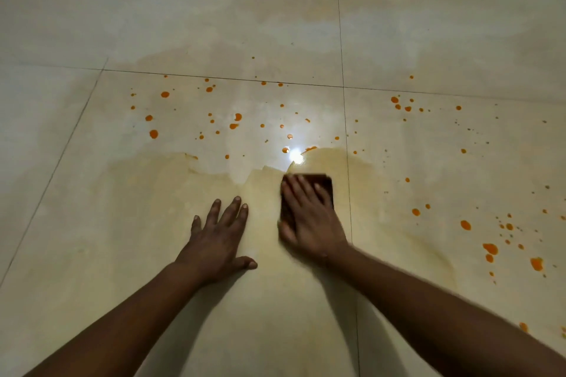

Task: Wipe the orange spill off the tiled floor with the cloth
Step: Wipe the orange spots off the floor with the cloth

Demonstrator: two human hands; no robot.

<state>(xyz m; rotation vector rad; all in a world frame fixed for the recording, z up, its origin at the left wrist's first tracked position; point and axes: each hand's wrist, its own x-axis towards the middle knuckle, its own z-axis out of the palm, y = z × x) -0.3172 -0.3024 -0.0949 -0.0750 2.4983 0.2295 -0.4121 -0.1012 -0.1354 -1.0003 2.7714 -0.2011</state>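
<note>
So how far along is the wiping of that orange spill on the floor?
Partly done. The tiled floor around the hands shows a drop-free yellowish smear. The right hand presses flat on the dark cloth at that smear's far edge; the left hand rests flat on the tile. Left to do: orange drops scattered beyond the cloth, and larger blobs to the right.

Glossy cream ceramic tiled floor (190, 24) throws back a bright lamp glare, smooth between thin dark grout lines. Wet orange liquid droplets (153, 133) bead shiny on it. A pale yellowish film dulls the smeared patch. Dark brown folded cloth (324, 185) looks matt, soft.
</note>
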